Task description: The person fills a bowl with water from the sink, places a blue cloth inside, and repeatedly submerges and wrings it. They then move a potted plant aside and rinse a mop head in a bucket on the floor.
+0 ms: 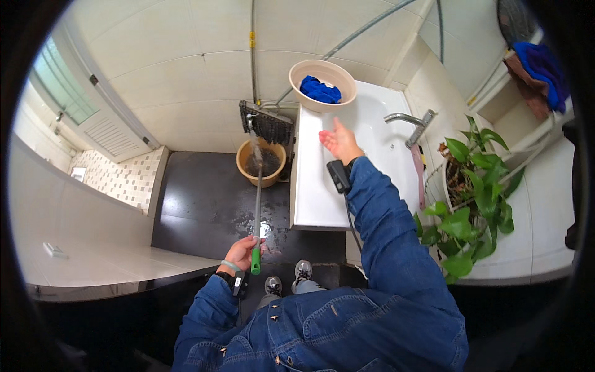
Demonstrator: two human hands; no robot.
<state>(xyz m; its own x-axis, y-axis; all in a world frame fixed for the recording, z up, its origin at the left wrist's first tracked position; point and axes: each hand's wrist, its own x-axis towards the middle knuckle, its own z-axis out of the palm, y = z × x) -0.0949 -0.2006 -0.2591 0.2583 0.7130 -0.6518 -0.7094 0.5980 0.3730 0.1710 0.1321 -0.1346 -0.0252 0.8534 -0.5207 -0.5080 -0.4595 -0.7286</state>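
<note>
My left hand is closed around a grey pole just above its green end grip. The pole runs away from me into a tan plastic bucket on the floor. Water streams into that bucket from a wall tap; the pole's far end is lost in dark contents I cannot make out. Over the white washbasin my right hand is held out with fingers spread and nothing in it. Just beyond it, a beige plastic basin holding a blue cloth rests on the washbasin's far end.
A black fringed mop head hangs by the wall tap. On the right are a chrome faucet, a pink brush-like tool and a leafy potted plant. Wet patches mark the dark tile floor. At left stands a white door.
</note>
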